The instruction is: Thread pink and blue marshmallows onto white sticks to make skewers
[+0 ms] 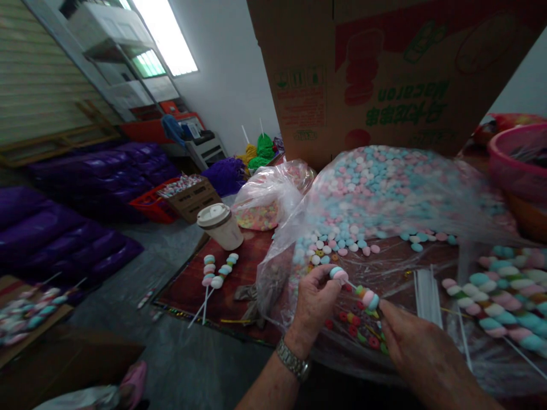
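Note:
My left hand (315, 299), with a metal watch on the wrist, pinches a blue, white and pink candy (338, 274) at the tip of a white stick. My right hand (412, 336) is closed around the other part of that candy skewer (369, 299), which carries pink, blue and green pieces. Below the skewer, small red and green rings (354, 323) lie on clear plastic. Behind my hands, a large clear bag (384, 182) spills pink, blue and white candies. White sticks (426, 296) lie right of my hands, beside a pile of finished skewers (499, 296).
Two skewers (209, 270) and a lidded cup (221, 226) stand out on the left of the red table (188, 285). A large carton (384, 74) rises behind the bag. A pink basin (519, 154) is at the right. Purple bags (55, 239) line the floor.

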The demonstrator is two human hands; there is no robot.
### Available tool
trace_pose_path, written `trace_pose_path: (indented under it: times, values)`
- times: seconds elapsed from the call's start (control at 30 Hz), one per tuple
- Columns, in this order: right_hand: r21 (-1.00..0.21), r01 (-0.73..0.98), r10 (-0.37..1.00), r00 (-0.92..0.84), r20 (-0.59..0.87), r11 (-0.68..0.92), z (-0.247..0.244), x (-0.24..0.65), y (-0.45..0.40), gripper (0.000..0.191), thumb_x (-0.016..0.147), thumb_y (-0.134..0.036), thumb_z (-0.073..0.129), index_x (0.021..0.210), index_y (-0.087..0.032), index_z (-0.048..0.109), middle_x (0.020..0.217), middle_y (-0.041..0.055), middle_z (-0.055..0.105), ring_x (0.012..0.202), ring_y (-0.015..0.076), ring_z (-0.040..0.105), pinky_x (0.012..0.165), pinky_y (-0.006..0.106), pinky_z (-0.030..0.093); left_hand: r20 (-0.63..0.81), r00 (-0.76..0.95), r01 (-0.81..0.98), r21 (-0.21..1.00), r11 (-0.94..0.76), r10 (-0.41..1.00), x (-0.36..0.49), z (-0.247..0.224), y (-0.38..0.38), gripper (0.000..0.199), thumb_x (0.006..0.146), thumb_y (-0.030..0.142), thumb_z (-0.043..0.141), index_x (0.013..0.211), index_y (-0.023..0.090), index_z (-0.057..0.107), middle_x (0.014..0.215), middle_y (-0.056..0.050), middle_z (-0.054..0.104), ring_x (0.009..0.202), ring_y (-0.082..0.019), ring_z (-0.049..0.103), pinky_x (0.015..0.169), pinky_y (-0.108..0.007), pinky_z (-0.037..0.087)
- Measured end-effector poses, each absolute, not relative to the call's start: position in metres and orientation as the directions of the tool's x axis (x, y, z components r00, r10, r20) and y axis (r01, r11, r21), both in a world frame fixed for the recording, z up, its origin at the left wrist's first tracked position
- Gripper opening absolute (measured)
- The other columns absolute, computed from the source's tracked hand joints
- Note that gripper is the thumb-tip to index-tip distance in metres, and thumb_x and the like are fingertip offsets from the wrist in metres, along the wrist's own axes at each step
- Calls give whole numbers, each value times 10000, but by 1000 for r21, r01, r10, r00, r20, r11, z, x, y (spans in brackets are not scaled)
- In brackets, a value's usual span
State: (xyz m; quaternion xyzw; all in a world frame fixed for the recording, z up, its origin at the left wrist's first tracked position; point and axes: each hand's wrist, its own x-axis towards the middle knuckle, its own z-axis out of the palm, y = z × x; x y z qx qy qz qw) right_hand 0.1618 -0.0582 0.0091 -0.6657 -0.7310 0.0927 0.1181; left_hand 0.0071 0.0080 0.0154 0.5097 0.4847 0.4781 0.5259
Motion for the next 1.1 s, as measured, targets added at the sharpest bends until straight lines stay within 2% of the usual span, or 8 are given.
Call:
trace_pose_path:
  times: [0.23,0.4,0.53,0.7,0.83,0.93,1.0,1.1]
  values:
    - [-195,976,995,-85,51,93,14,156,-61,196,813,-133,403,845,-244,562,655,-16,652,545,162,614,443,257,248,91,174,87,990,-107,981,6,4,9,249,765,232,545,1003,172,590,805,-2,610,698,-109,557,635,-188,447]
    - [-172,983,997,-63,43,70,15,152,-61,175,808,-114,425,810,-235,552,631,-16,643,534,171,622,432,256,225,153,168,221,957,-188,974,7,-3,6,240,811,288,495,998,166,583,761,-8,602,661,-111,551,599,-188,452]
    - [-126,989,996,-76,50,82,13,148,-61,184,772,-73,445,807,-219,551,603,-8,636,523,171,625,423,247,218,293,209,381,854,-354,933,7,-6,4,230,834,270,452,961,147,599,691,-18,606,619,-117,555,601,-206,464]
    - [-128,986,994,-102,46,107,12,147,-62,215,766,-55,421,768,-227,550,561,-12,625,477,163,614,406,251,196,535,290,446,658,-607,793,5,-14,3,291,812,196,458,1070,123,569,942,-107,649,866,-195,607,792,-289,475]
    - [-112,987,992,-106,61,112,11,144,-60,229,772,-48,394,789,-211,554,582,7,632,505,171,621,415,245,241,419,314,434,735,-521,852,7,-17,-2,299,823,215,459,1090,145,574,920,-109,655,835,-193,614,787,-282,476]
    - [-184,976,993,-107,49,114,3,145,-51,247,798,-65,357,824,-197,564,655,29,649,582,175,632,460,235,324,330,356,353,819,-452,875,7,-15,-6,283,833,232,450,1060,138,592,888,-113,648,832,-197,602,801,-298,459]
    - [-297,944,990,-139,29,141,-5,149,-44,261,825,-102,326,832,-196,570,709,36,656,643,169,633,518,230,382,262,326,225,912,-344,908,8,-14,-7,315,829,248,472,1119,150,548,947,-107,630,871,-192,588,826,-302,445]
    - [-479,855,980,-183,77,198,-17,157,-40,291,832,-150,295,892,-194,577,808,48,652,753,162,621,641,237,438,54,184,-137,990,-29,981,15,-10,-8,500,822,320,503,1277,202,334,1050,-89,582,923,-179,575,816,-302,452]
